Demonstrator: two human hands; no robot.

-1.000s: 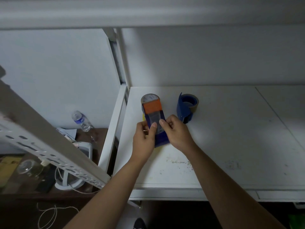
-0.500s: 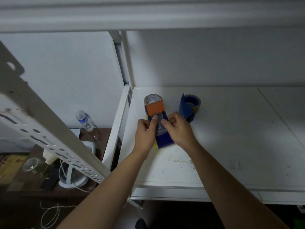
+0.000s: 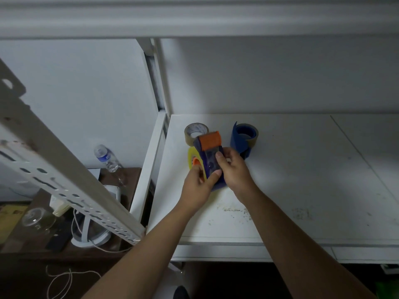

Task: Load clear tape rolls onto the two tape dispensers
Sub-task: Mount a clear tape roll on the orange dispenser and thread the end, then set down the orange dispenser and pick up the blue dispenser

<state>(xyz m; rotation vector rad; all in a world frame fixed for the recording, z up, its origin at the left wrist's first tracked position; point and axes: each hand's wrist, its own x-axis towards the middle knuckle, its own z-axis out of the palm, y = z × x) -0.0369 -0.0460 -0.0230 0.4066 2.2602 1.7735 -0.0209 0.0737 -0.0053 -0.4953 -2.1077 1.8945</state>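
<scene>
Both hands hold a dark blue plastic tape dispenser with an orange roller and yellow side wheel (image 3: 210, 160) just above the white shelf board (image 3: 302, 190). The left hand (image 3: 197, 186) pinches its near end, thumb on top, while the right hand (image 3: 234, 171) curls round its right flank (thumb laid along the top face). Just beyond the left hand's fingertips lies a roll of clear brownish tape (image 3: 195, 132); beyond the right hand stands a second blue dispenser holding a tape roll (image 3: 244, 138).
</scene>
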